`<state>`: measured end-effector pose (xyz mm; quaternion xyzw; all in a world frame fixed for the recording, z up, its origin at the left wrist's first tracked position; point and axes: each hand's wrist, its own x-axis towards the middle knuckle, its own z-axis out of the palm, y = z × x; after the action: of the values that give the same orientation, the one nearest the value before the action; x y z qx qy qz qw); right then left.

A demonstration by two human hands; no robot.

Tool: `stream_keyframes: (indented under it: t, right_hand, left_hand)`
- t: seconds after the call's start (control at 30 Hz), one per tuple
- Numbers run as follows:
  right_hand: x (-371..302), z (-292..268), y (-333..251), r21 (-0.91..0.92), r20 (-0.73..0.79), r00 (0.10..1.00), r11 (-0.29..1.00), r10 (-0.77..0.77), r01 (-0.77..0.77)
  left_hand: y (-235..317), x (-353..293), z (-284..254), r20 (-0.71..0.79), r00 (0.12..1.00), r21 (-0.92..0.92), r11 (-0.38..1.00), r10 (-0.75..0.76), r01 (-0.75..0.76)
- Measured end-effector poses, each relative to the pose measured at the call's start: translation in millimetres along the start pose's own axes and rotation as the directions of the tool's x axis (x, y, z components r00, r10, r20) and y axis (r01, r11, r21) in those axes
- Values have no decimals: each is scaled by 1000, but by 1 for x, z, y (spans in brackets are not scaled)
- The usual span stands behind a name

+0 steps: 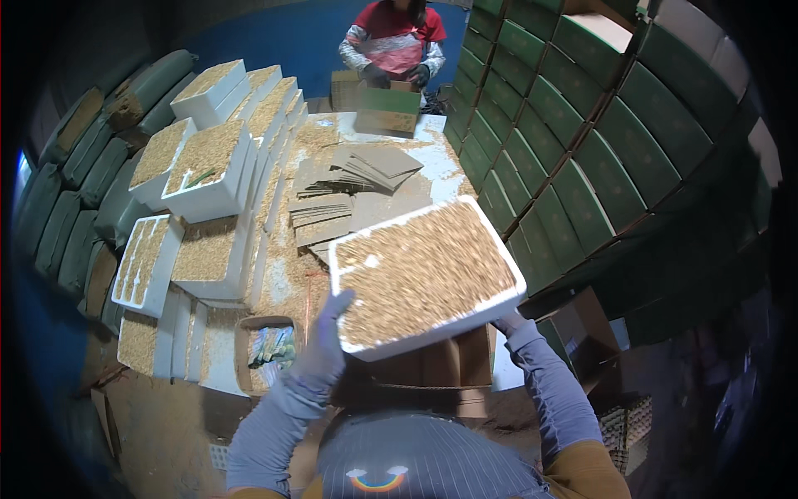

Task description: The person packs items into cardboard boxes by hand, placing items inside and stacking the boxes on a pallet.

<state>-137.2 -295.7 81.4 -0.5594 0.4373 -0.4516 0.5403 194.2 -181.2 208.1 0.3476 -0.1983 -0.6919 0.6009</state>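
I hold a white foam box [449, 327] tilted above the near end of the table, full of loose tan husks or shavings blurred by motion. My left hand [326, 333], in a pale glove, grips its left side near the front corner. Under the right front corner is my right hand [509, 323], its fingers partly hidden by the box. Directly below it stands an open cardboard box [470, 362], partly covered from view. Flat grey-brown cardboard sheets [378, 170] lie in loose piles just beyond the foam box.
More husk-filled foam boxes [229, 195] are stacked along the left. A small carton [243, 353] holds colourful items. Green cartons [573, 116] form a tall wall at right; dark sacks [91, 170] lie far left. Across the table, another person [395, 46] handles a green carton [388, 108].
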Motion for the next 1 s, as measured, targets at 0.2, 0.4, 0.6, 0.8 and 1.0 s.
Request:
stream_keyframes:
  t: [0.2, 0.4, 0.6, 0.8, 1.0]
  right_hand:
    - [-8, -4, -49, -32, 108, 812, 818, 573, -574]
    - [-5, -6, -34, -352, 155, 918, 889, 365, -293]
    - [113, 37, -27, -664, 237, 971, 734, 26, 143]
    - [224, 53, 88, -891, 450, 871, -159, -195, 425]
    - [180, 43, -22, -848, 523, 774, -123, -357, 515]
  left_hand:
    - [-61, -13, -17, -64, 994, 246, 964, -90, 103]
    - [-56, -46, -53, 64, 997, 787, 616, -39, -27]
    - [-83, -35, -67, 184, 971, 976, 86, 152, -198]
    - [-83, -31, -24, 91, 945, 969, 193, 313, -157]
    - [-40, -81, -82, 89, 826, 993, -114, 556, -30]
